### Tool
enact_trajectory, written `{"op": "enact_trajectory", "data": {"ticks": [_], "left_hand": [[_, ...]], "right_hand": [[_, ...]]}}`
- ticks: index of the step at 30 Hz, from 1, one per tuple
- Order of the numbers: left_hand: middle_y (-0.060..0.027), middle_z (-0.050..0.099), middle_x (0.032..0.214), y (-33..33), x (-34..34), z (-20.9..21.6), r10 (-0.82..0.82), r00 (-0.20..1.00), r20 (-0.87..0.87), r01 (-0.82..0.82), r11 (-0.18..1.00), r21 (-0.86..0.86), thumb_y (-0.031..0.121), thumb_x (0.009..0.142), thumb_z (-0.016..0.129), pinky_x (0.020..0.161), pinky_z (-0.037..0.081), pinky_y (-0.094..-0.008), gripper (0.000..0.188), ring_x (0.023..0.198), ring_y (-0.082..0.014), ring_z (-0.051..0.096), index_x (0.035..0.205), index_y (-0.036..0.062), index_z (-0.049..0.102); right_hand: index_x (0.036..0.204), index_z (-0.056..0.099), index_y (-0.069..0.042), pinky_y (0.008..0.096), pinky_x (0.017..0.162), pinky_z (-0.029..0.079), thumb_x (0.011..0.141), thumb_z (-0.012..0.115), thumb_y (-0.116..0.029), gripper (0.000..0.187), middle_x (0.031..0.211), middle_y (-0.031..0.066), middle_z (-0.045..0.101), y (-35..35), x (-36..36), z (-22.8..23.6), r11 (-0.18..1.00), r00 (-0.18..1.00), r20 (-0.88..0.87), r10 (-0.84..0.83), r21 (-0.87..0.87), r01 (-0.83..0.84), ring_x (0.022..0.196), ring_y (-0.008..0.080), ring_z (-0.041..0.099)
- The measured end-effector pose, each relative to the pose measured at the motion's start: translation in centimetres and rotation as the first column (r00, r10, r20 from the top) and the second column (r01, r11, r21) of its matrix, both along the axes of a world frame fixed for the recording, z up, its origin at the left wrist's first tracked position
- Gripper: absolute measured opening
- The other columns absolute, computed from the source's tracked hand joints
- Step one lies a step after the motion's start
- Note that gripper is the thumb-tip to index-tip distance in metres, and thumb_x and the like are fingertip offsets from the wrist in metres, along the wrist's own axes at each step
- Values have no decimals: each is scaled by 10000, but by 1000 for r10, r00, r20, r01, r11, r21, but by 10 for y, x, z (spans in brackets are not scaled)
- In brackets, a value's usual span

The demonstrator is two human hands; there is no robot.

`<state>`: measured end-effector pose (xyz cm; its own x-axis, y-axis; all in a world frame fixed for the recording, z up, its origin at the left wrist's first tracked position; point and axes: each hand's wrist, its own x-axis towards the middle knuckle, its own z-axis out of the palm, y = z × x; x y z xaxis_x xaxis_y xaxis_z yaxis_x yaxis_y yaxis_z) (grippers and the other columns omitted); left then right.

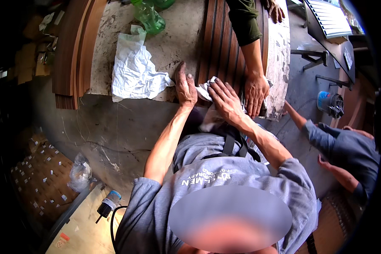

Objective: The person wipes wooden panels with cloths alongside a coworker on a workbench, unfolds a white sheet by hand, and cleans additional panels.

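A dark brown slatted panel [218, 46] lies lengthwise on the worn worktable [173, 42]. My right hand [226, 101] presses a crumpled white cloth [204, 90] onto the panel's near end, fingers bent over it. Beside the panel's left edge is my left hand [185, 88], with its fingers raised and nothing visible in it. A larger crumpled white cloth [137, 74] lies on the table to its left. Just right of my right hand, another person's hand [256, 94] rests flat on the panel, with some white material showing at its edge.
Brown boards [74, 51] are stacked at the table's left side. A green plastic bottle [150, 19] lies at the far side. At the right, another person in dark clothing [347, 144] is near a blue bucket [324, 101]. A can [110, 201] stands at the lower left.
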<state>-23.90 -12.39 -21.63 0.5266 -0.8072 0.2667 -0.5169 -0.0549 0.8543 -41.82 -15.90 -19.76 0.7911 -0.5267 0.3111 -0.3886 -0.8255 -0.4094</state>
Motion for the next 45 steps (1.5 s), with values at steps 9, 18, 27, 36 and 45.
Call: {"op": "enact_trajectory", "data": {"ticks": [9, 18, 27, 36, 45], "left_hand": [[-249, 517, 1296, -19, -8, 1, -138, 965, 222, 136, 990, 24, 210, 982, 402, 1057, 352, -459, 413, 1208, -416, 480, 1288, -58, 473], [-224, 527, 1301, -13, 0, 3, -153, 954, 259, 158, 987, 2, 252, 971, 452, 1063, 354, -464, 419, 1259, -398, 452, 1269, -37, 506], [-169, 498, 1384, -14, -3, 6, -374, 794, 479, 309, 927, 212, 320, 903, 564, 1098, 270, -492, 550, 1336, -382, 381, 1353, 16, 480], [-129, 494, 1408, -15, -9, 11, -400, 755, 519, 316, 916, 247, 409, 977, 437, 1113, 224, -512, 554, 1359, -361, 365, 1388, 37, 462], [-166, 463, 1424, -18, -15, 19, -439, 771, 462, 333, 895, 296, 266, 935, 483, 1114, 222, -519, 527, 1372, -377, 337, 1387, -2, 441]], "right_hand": [[1296, 504, -15, 474, 991, 415, 809, 549, -66, 492, 1260, 228, 546, -161, 43, -16, 886, 886, 161, -435, -97, 453, 1202, 408, 491], [1353, 490, -41, 465, 1161, 234, 858, 497, -93, 498, 1438, 157, 448, -22, -87, -4, 979, 978, -104, -182, -108, 171, 1397, 277, 346], [1394, 424, -31, 481, 1130, 278, 885, 478, -79, 514, 1401, 202, 470, -80, -51, -39, 931, 905, 286, -316, -89, 353, 1354, 349, 387], [1324, 506, -4, 509, 1090, 329, 890, 468, -64, 440, 1358, 237, 504, -168, -102, -34, 852, 867, 175, -466, -176, 494, 1298, 376, 442], [1350, 468, -18, 481, 1144, 251, 854, 491, -120, 507, 1416, 208, 441, -65, -70, -1, 965, 965, -13, -262, 2, 262, 1384, 371, 335]]}}
